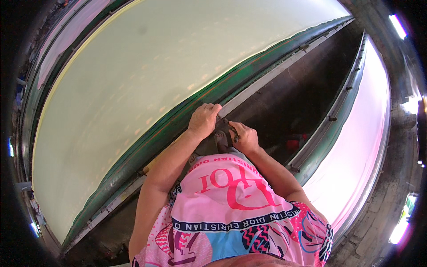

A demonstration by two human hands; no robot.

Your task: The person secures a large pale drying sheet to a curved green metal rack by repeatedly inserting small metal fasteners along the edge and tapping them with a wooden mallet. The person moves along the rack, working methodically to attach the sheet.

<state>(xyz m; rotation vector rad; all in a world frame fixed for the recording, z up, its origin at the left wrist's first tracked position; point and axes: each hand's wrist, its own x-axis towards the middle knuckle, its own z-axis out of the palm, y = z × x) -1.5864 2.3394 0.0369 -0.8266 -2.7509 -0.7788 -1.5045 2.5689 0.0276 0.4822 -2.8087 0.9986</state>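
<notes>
My left hand is closed at the pale metal rail along the near side of a long table. Its fingertips curl over the rail, and whatever they pinch is hidden. Close by on the right, my right hand is closed around a small dark tool, its exact kind not clear. The tool's tip points toward the rail beside my left fingers. Pale yellow-green fabric covers the table top, with faint light spots along its near part. A green edge strip runs between fabric and rail.
To the right, a second long table carries white-pink fabric, and dark pegs stick out from its side. A dark aisle floor lies between the tables. Something red is on the floor. My shoe shows below my hands.
</notes>
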